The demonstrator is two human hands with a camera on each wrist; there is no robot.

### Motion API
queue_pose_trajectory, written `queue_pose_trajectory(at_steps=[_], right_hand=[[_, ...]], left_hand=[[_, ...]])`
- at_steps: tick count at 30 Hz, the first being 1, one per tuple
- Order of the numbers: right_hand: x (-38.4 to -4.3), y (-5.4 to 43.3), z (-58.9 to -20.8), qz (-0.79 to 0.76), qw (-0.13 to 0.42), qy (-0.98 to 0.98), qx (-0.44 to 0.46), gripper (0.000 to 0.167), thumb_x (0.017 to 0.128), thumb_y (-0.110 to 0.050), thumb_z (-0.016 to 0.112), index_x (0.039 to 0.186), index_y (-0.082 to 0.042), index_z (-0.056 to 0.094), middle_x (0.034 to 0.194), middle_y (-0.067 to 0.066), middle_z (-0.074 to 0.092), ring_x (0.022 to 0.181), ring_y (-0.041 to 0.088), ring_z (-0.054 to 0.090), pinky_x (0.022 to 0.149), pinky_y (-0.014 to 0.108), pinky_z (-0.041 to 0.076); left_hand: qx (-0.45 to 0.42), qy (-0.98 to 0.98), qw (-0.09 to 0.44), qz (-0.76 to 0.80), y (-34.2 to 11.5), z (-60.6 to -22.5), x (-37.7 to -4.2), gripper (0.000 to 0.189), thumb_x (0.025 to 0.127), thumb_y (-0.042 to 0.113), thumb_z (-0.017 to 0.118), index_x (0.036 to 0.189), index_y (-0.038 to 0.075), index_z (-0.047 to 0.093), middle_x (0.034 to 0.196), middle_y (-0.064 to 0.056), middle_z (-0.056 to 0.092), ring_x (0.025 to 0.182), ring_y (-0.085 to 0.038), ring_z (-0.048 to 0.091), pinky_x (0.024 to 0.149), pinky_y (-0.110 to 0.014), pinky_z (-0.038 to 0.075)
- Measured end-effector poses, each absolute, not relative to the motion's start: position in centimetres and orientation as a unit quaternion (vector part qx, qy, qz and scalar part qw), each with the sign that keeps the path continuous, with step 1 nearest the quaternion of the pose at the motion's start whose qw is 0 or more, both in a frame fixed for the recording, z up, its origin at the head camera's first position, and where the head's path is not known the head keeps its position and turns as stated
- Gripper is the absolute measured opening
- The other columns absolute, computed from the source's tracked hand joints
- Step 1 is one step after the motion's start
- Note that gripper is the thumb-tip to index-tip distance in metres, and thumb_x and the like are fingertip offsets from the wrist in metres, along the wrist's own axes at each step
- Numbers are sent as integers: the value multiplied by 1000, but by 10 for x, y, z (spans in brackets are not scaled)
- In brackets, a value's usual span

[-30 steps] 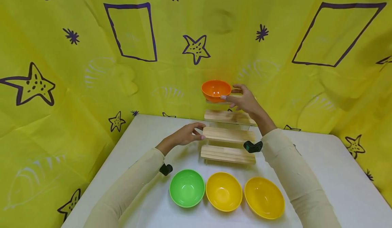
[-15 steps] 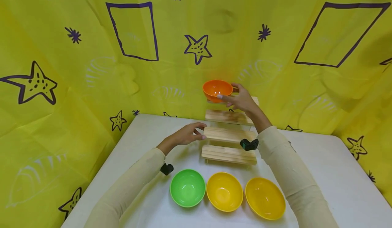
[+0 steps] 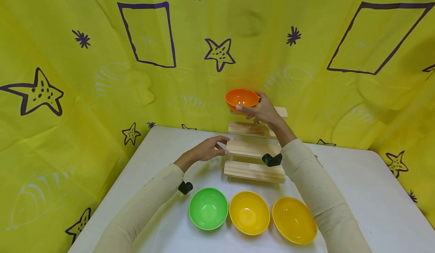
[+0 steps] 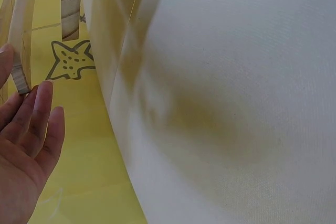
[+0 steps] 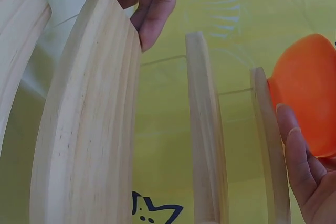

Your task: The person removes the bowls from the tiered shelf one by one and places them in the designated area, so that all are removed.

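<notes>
An orange bowl [image 3: 234, 97] sits upright at the left end of the top step of a wooden stepped stand [image 3: 255, 172]. My right hand [image 3: 265, 113] grips the bowl from its right side, thumb across the front and fingers round the back. In the right wrist view the bowl [image 5: 307, 93] rests against the top slat, with the right hand [image 5: 315, 187] beneath its side. My left hand [image 3: 205, 149] pinches the left end of the second slat from the bottom; the left wrist view shows the fingers [image 4: 43, 111] around that slat end [image 4: 21, 77].
A green bowl [image 3: 208, 209], a yellow bowl [image 3: 249, 213] and a larger, deeper yellow bowl [image 3: 294, 221] stand in a row on the white table [image 3: 159, 222], in front of the stand. A yellow patterned curtain [image 3: 190, 83] hangs behind and along both sides.
My right hand has moved left and come closer round the orange bowl, its thumb sliding across the bowl's front. The bowl and my left hand have stayed in place.
</notes>
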State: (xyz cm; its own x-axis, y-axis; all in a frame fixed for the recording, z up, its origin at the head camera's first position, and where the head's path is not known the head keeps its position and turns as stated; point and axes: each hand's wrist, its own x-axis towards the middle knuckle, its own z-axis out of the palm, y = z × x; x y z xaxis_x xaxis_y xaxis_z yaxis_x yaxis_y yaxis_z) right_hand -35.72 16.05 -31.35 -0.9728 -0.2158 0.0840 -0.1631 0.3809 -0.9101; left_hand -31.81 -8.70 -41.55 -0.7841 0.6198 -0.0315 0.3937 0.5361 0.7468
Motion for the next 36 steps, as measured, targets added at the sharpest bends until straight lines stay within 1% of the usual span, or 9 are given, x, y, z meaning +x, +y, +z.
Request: queue_pose_trajectory(at_steps=[3, 5, 10, 13, 21, 23, 27, 33, 36], right_hand=[[-358, 158, -314, -547, 19, 830, -107, 104, 85, -46, 78, 159, -8, 15, 143, 19, 46, 76, 22, 72, 71, 40, 60], [-358, 156, -314, -549, 15, 829, -104, 104, 85, -45, 78, 158, -7, 15, 140, 20, 50, 74, 19, 72, 69, 40, 60], [-355, 154, -312, -554, 15, 825, -105, 106, 85, -42, 79, 160, -7, 12, 138, 24, 52, 69, 10, 70, 61, 27, 57], [-354, 153, -312, -562, 15, 821, -103, 106, 85, -40, 79, 160, -8, 11, 140, 24, 51, 72, 11, 70, 62, 24, 57], [-353, 154, -313, -584, 19, 806, -91, 112, 83, -37, 83, 162, -10, 7, 155, 23, 36, 87, 22, 73, 82, 36, 61], [-353, 154, -314, -588, 17, 804, -89, 112, 83, -36, 83, 162, -10, 8, 154, 23, 36, 87, 23, 74, 80, 35, 61], [-353, 155, -315, -596, 17, 797, -98, 110, 84, -30, 83, 162, -11, 8, 151, 26, 37, 77, 17, 74, 74, 30, 61], [-349, 158, -316, -599, 15, 793, -112, 105, 85, -29, 82, 161, -12, 12, 148, 25, 39, 74, 14, 73, 78, 39, 62], [-348, 160, -317, -595, 14, 796, -113, 104, 85, -29, 82, 161, -12, 13, 146, 24, 40, 77, 18, 75, 79, 41, 61]], left_hand=[[294, 864, 148, 380, -87, -415, -318, 55, 101, 27, 63, 149, 9, 44, 146, -16, 52, 120, -30, 63, 99, -41, 53], [294, 865, 148, 380, -88, -415, -318, 55, 101, 28, 63, 149, 9, 44, 146, -16, 52, 120, -29, 63, 99, -41, 53], [293, 866, 146, 379, -88, -415, -318, 55, 101, 27, 63, 149, 8, 44, 146, -16, 51, 121, -29, 63, 99, -41, 52], [296, 866, 145, 376, -88, -415, -318, 55, 101, 27, 63, 150, 8, 44, 146, -16, 52, 120, -29, 63, 99, -41, 52], [295, 866, 145, 377, -87, -414, -318, 55, 101, 27, 64, 149, 9, 45, 145, -16, 52, 119, -29, 64, 99, -41, 52], [293, 866, 145, 378, -87, -414, -318, 55, 101, 27, 64, 149, 9, 45, 145, -16, 52, 119, -28, 64, 98, -40, 52], [291, 866, 147, 379, -86, -414, -317, 55, 101, 27, 64, 149, 10, 45, 146, -15, 52, 120, -28, 63, 98, -40, 53], [292, 865, 148, 381, -86, -415, -318, 55, 101, 26, 64, 150, 9, 44, 147, -16, 50, 121, -28, 63, 99, -40, 53], [291, 864, 148, 382, -86, -416, -318, 55, 101, 26, 64, 149, 9, 45, 147, -16, 50, 121, -28, 63, 98, -39, 53]])
